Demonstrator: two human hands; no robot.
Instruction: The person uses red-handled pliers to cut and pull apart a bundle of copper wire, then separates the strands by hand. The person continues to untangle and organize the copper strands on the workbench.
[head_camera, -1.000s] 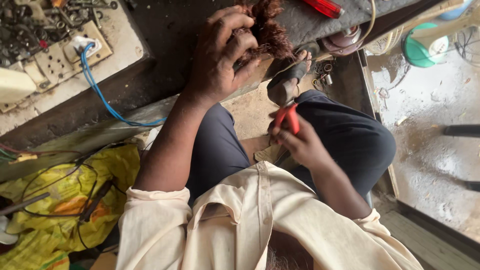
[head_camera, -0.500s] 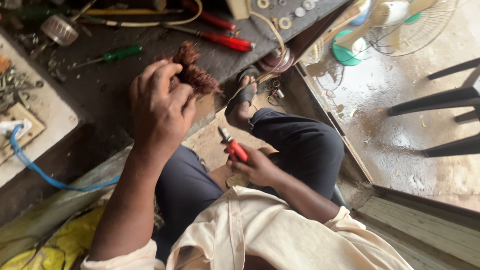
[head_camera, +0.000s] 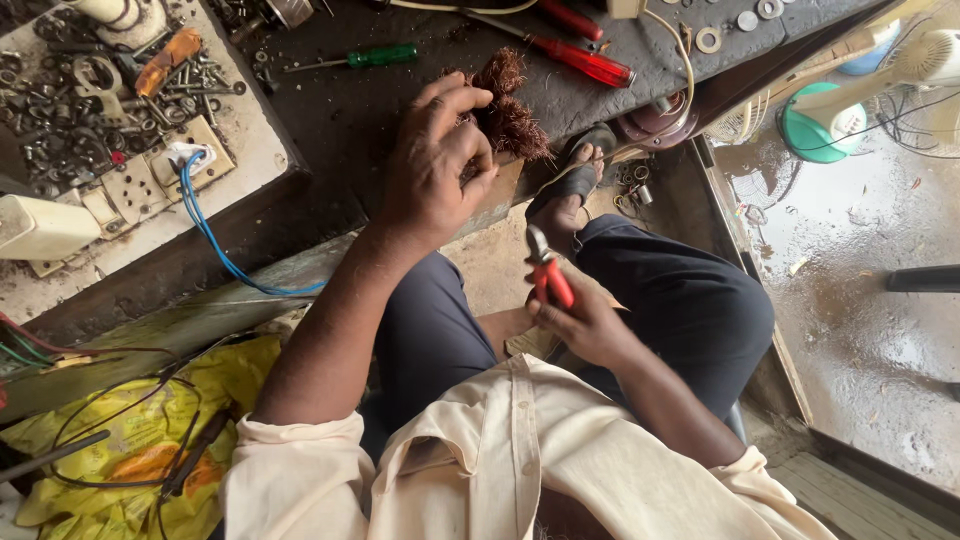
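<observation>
Copper wire bundle (head_camera: 505, 108) sits pinched under the fingertips of the left hand (head_camera: 432, 165), pressed at the edge of the dark workbench (head_camera: 330, 120). Right hand (head_camera: 585, 320) is closed around red-handled cutters (head_camera: 548, 275), held near the lap, below and right of the left hand. A good cut would need the bundle held firm and the cutter tip brought square to it. Left arm is stretched forward; right elbow is bent close.

Left hand (head_camera: 432, 165) on wire bundle (head_camera: 505, 112) at bench (head_camera: 330, 130) edge; right hand (head_camera: 585, 320) with pliers (head_camera: 548, 275) below it, over lap. Screwdrivers (head_camera: 585, 62) behind bundle, switchboard (head_camera: 150, 185) left, fan (head_camera: 880, 80) right.
</observation>
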